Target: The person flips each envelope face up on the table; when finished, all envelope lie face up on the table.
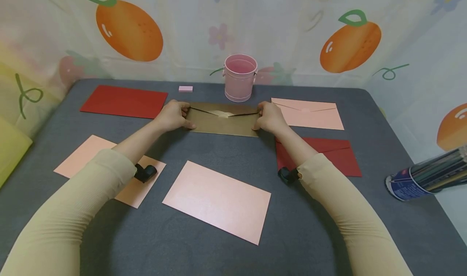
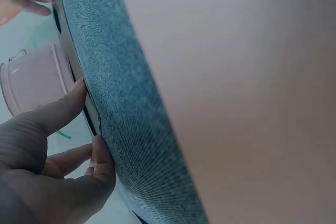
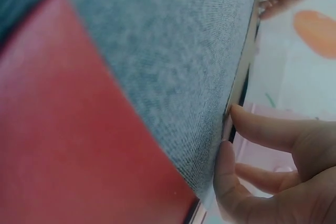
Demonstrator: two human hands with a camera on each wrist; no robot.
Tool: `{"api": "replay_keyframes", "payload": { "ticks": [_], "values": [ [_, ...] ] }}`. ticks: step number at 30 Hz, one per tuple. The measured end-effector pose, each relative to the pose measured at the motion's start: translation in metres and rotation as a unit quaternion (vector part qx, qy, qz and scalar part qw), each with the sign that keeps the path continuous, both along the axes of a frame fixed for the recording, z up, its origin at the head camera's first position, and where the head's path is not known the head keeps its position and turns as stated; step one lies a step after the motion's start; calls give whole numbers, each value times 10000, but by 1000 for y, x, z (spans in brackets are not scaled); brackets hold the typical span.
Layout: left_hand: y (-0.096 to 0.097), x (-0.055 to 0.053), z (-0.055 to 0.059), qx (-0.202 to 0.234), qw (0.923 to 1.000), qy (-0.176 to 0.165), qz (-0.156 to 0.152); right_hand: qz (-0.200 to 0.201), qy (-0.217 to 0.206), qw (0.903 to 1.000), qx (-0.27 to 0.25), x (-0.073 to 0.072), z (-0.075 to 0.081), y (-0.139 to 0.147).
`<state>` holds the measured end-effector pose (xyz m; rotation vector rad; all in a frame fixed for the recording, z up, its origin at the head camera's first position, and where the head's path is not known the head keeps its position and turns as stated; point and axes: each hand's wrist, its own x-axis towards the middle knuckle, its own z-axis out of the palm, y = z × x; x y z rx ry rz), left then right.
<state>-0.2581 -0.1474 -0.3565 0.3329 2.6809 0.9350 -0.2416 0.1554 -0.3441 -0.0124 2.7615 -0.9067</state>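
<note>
A gold-brown envelope lies at the back middle of the table, its pointed flap toward me with a pale patch at the tip. My left hand grips its left end, thumb at the near corner and fingers at the far one. At the opposite end my right hand holds the envelope the same way. In the left wrist view, the left hand's thumb and fingers meet the envelope's thin edge. The right wrist view has the right hand at that edge too.
Behind the envelope stands a pink bucket, with a small pink block left of it. Red envelopes and pink ones lie around. A blue can of pencils stands at the right edge. A printed curtain hangs behind.
</note>
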Motion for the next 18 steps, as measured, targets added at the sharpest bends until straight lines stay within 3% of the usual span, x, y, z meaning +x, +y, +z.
{"api": "replay_keyframes", "payload": {
  "ticks": [18],
  "values": [
    [-1, 3, 2, -54, 9998, 155, -96, 204, 58, 9996, 204, 3, 2, -3]
  ]
}}
